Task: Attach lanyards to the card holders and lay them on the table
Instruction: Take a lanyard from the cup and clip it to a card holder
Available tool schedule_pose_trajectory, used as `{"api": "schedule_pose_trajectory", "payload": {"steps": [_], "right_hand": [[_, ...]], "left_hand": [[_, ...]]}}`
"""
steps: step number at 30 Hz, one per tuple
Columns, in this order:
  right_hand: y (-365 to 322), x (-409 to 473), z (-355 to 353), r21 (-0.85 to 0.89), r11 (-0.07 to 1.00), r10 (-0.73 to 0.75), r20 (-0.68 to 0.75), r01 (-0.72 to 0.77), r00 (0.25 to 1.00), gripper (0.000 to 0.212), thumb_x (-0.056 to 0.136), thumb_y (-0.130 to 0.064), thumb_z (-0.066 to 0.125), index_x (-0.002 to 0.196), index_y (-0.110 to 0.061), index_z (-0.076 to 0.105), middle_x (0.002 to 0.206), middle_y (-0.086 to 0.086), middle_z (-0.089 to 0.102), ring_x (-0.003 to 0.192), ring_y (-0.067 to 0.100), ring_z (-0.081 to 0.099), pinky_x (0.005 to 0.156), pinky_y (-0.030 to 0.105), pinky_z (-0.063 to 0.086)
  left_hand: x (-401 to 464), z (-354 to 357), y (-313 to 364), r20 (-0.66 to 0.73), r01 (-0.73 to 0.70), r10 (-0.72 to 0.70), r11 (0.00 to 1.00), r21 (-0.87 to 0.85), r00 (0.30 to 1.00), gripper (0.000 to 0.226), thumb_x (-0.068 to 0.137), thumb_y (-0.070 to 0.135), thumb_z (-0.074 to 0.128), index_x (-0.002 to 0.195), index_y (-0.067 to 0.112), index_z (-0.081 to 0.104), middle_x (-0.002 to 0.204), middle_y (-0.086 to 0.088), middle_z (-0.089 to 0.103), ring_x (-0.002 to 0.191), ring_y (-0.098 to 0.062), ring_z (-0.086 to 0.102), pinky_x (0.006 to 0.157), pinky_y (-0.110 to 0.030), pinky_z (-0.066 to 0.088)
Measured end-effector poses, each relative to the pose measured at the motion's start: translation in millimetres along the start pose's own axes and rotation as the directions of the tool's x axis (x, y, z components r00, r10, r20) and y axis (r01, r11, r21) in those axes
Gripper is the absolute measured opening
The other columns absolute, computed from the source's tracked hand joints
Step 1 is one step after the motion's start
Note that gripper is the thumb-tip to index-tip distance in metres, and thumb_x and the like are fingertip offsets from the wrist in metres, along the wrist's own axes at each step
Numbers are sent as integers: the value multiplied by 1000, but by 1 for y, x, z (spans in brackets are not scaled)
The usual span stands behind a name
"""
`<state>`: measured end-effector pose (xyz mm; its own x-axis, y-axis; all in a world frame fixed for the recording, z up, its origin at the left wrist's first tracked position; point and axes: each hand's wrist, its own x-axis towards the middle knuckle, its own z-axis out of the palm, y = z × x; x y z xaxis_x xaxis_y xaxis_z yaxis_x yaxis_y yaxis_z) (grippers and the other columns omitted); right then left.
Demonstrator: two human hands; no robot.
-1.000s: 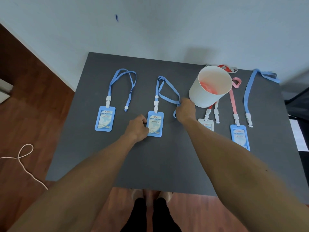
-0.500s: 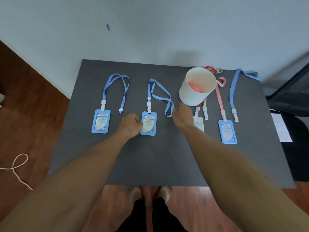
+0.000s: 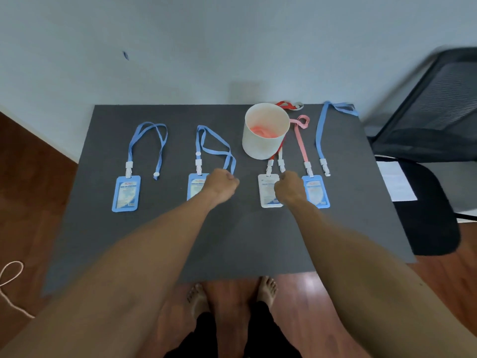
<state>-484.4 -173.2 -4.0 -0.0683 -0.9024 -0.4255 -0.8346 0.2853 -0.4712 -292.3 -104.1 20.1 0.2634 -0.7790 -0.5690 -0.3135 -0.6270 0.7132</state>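
On the dark grey table (image 3: 232, 241) lie two blue card holders with blue lanyards clipped on: the left holder (image 3: 126, 193) and the middle holder (image 3: 194, 186). My left hand (image 3: 223, 184) is curled into a fist over the middle holder's right edge, beside its lanyard's loop (image 3: 232, 166). A white card holder (image 3: 265, 193) is clipped to a red lanyard (image 3: 277, 151). My right hand (image 3: 290, 188) is curled, and its fingertips meet the lower end of a loose white clip (image 3: 281, 164). To the right are a blue holder (image 3: 317, 193) on a pink lanyard (image 3: 300, 140), and a loose blue lanyard (image 3: 320, 135).
A white cup (image 3: 265, 148) holding pink-orange lanyards stands at the back middle, over the red lanyard. A black mesh chair (image 3: 426, 120) with a paper on its seat stands right of the table. The wall is just behind. A cord (image 3: 10, 280) lies on the wooden floor at the left.
My left hand has slid right off the middle holder. My right hand let go of the blue lanyard's loop and moved right to the clip by the white holder. My view has shifted right.
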Motion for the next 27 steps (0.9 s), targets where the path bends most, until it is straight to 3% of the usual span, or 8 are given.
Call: {"api": "schedule_pose_trajectory", "payload": {"steps": [3,8,12,14,17,20,23,27], "right_hand": [[21,12,-12,-4,1000,-19,28,19,999,17,93,-3,47,100,-5,63,96,13,63,84,31,57,69,34,43],[43,31,-20,46,993,-112,146,106,983,14,85,-1,45,79,-9,55,75,5,58,75,31,56,64,33,45],[48,42,-20,175,982,-116,249,73,962,17,86,-5,54,74,-9,64,83,16,73,78,35,70,75,48,61],[49,49,-15,225,974,-82,281,17,956,12,78,-7,59,79,3,65,81,21,73,69,31,64,69,46,60],[50,57,-11,292,953,-18,319,-80,947,22,75,-3,58,92,9,67,92,26,74,70,23,61,62,36,53],[45,53,-18,300,942,29,368,-148,929,12,87,4,58,91,2,69,97,22,74,86,28,71,77,38,63],[41,50,-29,367,911,8,439,-187,898,19,94,6,59,85,-10,63,101,11,71,97,27,72,84,42,63],[42,52,-52,490,848,-81,499,-204,863,10,96,3,60,104,-3,62,110,15,76,95,25,77,79,36,63]], "left_hand": [[4,32,4,12,29,-29,999,34,999,19,84,26,56,87,10,65,81,-14,65,76,-23,62,85,-55,56],[5,73,11,-22,116,-115,993,9,993,6,88,24,58,88,17,59,86,-11,62,79,-21,59,91,-53,55],[13,91,8,-56,175,-178,983,-47,982,10,80,29,60,85,20,64,84,-7,61,76,-20,56,88,-53,56],[10,94,16,-60,201,-206,976,-90,977,6,83,23,63,82,17,62,86,-9,61,79,-22,58,84,-49,58],[7,100,25,-63,242,-252,960,-141,966,23,86,10,68,72,18,51,101,-16,67,95,-31,68,88,-50,58],[10,106,27,-34,287,-302,931,-224,953,28,88,1,67,74,19,52,110,-17,68,101,-28,67,94,-48,58],[9,108,29,17,285,-301,882,-374,953,26,92,-6,62,87,19,62,108,-8,70,97,-20,68,92,-40,59],[6,97,40,63,227,-221,879,-419,973,38,91,-7,63,124,12,64,118,-6,73,102,-19,71,87,-35,61]]}}
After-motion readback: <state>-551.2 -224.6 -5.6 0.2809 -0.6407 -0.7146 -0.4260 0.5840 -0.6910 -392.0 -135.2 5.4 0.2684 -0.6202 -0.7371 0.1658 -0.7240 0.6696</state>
